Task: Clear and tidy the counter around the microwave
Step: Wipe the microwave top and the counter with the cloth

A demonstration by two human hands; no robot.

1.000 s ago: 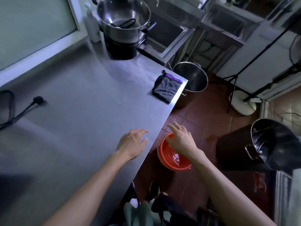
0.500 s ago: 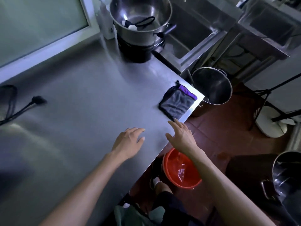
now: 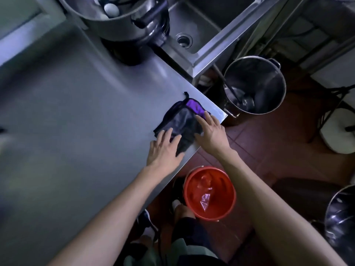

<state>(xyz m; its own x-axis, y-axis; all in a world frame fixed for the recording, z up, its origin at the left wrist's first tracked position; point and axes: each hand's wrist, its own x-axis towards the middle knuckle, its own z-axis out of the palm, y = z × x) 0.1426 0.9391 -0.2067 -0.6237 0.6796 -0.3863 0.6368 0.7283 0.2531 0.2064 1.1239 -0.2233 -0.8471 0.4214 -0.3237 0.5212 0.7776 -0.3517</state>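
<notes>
A dark grey cloth with a purple edge [image 3: 180, 120] lies at the right corner of the steel counter [image 3: 73, 116]. My left hand [image 3: 165, 147] rests flat on the cloth's near end, fingers spread. My right hand [image 3: 211, 131] lies on its right side by the counter edge, fingers stretched toward the purple edge. Neither hand has closed around the cloth. No microwave is in view.
A big steel pot [image 3: 115, 18] stands on a dark burner at the counter's back. A sink [image 3: 194, 25] adjoins it. On the floor stand a red bucket [image 3: 210, 192] below the edge, a steel stockpot [image 3: 255, 85] and another pot [image 3: 342, 223] at right.
Both hands have moved forward from the bare counter edge onto the cloth. The camera has moved closer to the counter's corner.
</notes>
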